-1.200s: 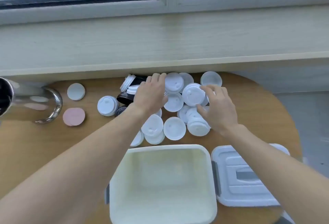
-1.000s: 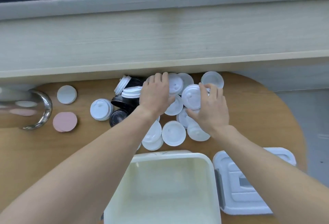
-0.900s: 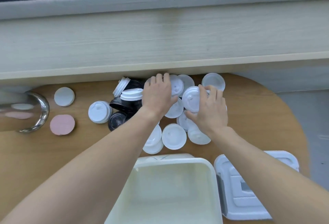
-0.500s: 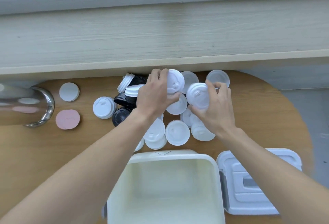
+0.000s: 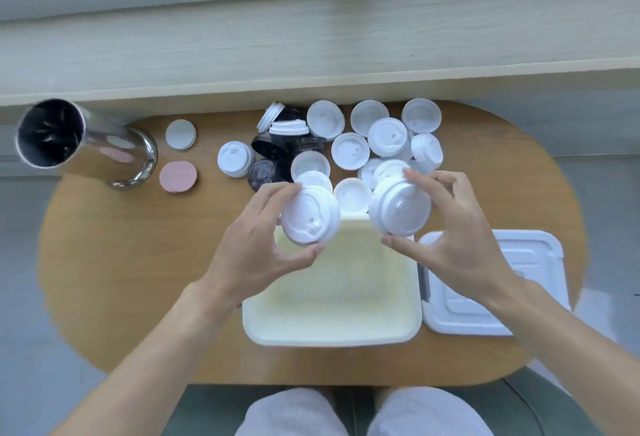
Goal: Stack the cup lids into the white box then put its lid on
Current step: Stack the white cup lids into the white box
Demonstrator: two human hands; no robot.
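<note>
Both hands hover over the far edge of the white box (image 5: 332,300), each holding cup lids. The left hand (image 5: 256,252) curls thumb and fingers around the rim of a white cup lid (image 5: 310,219); whether it is a single lid or a thin nest of them cannot be told. The right hand (image 5: 446,245) pinches a short stack of white lids (image 5: 400,208) between thumb and fingertips, tilted toward the camera.

The relation that counts: the box's open mouth lies directly beneath and just nearer the person than both hands, so the coming move is judged to be a short drop straight down. The box is roughly square and looks to hold nothing yet, so neither axis matters much; the two hands are about equally near it, the left over its far left corner, the right over its far right corner.

Beyond the box, on the wooden bench (image 5: 104,262), the loose pile of white lids (image 5: 349,151) numbers about a dozen, some overlapping so the count is uncertain. Left of that pile sit three or so black lids (image 5: 266,172), partly hidden under two more white lids. One box lid (image 5: 519,297) lies flat, touching the box's right side.

Far left of the box stand one steel tumbler (image 5: 86,144) and, beside it, two round coasters: one white coaster (image 5: 180,134) and one pink coaster (image 5: 178,176).
</note>
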